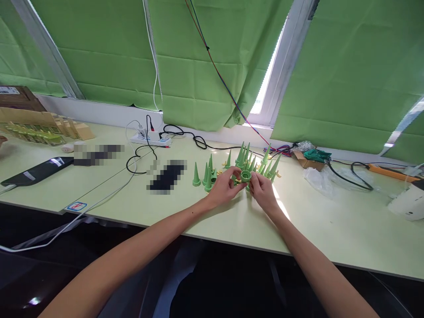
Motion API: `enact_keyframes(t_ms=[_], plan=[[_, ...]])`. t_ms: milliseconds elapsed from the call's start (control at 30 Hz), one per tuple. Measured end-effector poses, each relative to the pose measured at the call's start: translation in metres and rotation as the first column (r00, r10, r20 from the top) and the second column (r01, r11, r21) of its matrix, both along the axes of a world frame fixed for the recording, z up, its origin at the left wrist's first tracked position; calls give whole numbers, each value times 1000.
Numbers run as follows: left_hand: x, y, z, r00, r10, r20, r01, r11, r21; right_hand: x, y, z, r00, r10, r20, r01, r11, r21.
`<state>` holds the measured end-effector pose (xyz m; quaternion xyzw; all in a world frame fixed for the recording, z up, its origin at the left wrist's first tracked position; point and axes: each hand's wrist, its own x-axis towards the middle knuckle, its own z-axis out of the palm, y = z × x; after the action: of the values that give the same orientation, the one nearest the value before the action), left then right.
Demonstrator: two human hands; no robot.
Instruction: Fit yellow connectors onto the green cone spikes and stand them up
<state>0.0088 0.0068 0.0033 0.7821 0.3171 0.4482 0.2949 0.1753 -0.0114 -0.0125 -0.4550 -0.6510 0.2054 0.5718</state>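
Between my two hands is a green cone-shaped piece (245,175), its round open end facing me. My left hand (225,186) grips its left side, thumb and fingers bent around it. On the right side, the closed fingers of my right hand (261,189) pinch the same piece. Several green cones with pointed tips stand behind my hands, and a lone green cone (196,175) is upright to their left. Small yellow parts (278,175) show among the cones at the right. The far end of the held piece is hidden.
A power strip (150,140) with cables lies at the back. Left are a black flat object (38,171) and cardboard trays (29,117). Toward the right sit a small open box (308,162), clear plastic bags (318,181) and a white device (409,201).
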Motion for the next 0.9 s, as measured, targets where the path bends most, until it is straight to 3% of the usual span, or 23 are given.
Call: enact_keyframes(t_ms=[200,433,900], plan=[[1,-1,4,995,-62,78,75,980,-182,-1,-2,2,997,-5,-80,5,1000,12],[3,9,2,957,-162,241,256,863,-435,0,0,-1,995,59,-83,-57,998,21],[-1,7,1,956,-222,193,288,838,-464,0,0,-5,996,84,-23,-83,996,38]])
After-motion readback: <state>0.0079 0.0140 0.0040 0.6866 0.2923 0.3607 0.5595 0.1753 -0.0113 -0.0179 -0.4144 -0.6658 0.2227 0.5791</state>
